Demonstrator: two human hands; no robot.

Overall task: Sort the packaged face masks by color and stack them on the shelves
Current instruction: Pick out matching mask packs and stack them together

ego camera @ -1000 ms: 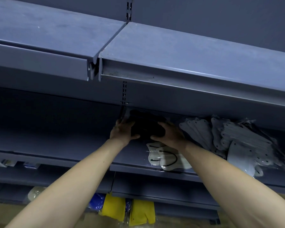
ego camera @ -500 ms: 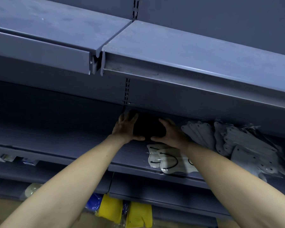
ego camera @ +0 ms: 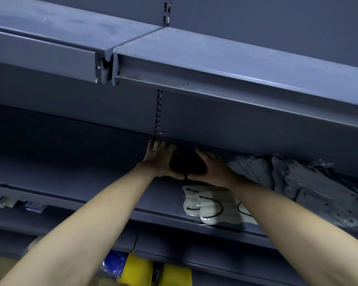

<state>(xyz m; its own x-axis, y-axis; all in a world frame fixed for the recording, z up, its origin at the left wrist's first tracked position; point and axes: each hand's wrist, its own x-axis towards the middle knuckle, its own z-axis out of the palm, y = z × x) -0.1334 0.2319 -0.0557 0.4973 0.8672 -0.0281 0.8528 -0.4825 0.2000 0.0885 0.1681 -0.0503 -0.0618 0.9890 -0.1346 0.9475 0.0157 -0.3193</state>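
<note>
Grey-blue metal shelving unit (ego camera: 215, 58) fills the view, tiers joined at a central seam. Slotted upright (ego camera: 158, 112) runs down the matching back panel (ego camera: 277, 21). Lighting is dim; lower tiers lie in shadow. Tan floor (ego camera: 0, 267) shows bottom left.

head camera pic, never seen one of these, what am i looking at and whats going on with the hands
The camera sits on a person's head, looking forward and down, so the two bare arms reaching in from the bottom are the wearer's own. There is no machine here.

In front is a grey-blue store shelf. The left hand and right hand have their fingers spread flat around a dark stack of black masks at the back of the shelf, thumbs nearly meeting in front of it. They press against it rather than lift it.

In front of the stack lie white masks with black ear loops in clear wrappers. To the right leans a row of grey masks. Lower down, yellow packs and a blue pack show.
</note>
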